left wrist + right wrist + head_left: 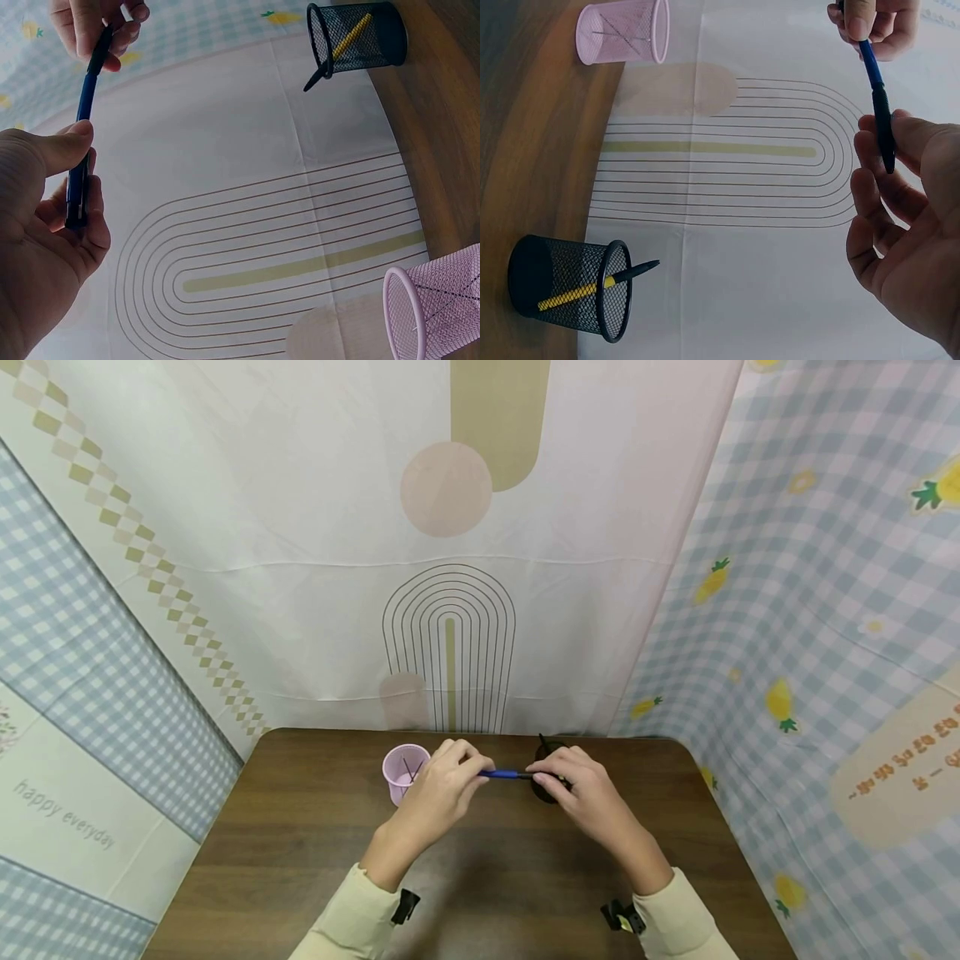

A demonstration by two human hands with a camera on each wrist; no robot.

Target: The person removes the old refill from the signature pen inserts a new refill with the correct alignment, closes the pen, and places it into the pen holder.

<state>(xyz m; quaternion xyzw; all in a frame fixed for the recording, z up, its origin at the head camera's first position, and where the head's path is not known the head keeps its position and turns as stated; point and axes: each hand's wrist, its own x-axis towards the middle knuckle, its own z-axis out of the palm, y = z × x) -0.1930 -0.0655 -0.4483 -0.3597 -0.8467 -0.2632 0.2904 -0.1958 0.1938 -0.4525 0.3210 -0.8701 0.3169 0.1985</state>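
Note:
A blue pen (501, 773) with a dark grip section is held level between both hands, above the table. My left hand (442, 785) pinches the blue rear part between thumb and fingers. The dark, pointed end is pinched by my right hand (583, 789); in the right wrist view the tip (889, 166) pokes out past the thumb. Behind the left hand stands a pink mesh cup (622, 34) with thin dark lines crossing inside it, too fine to identify. Behind the right hand, a black mesh cup (577, 255) holds a yellow pen with a dark end (641, 268) leaning over the rim.
Both cups stand near the back of a brown wooden table (300, 827). A pale patterned cloth (315, 635) hangs behind it, and checked cloths (795, 610) hang at the sides. Dark straps or clips (622, 917) sit by the sleeve cuffs.

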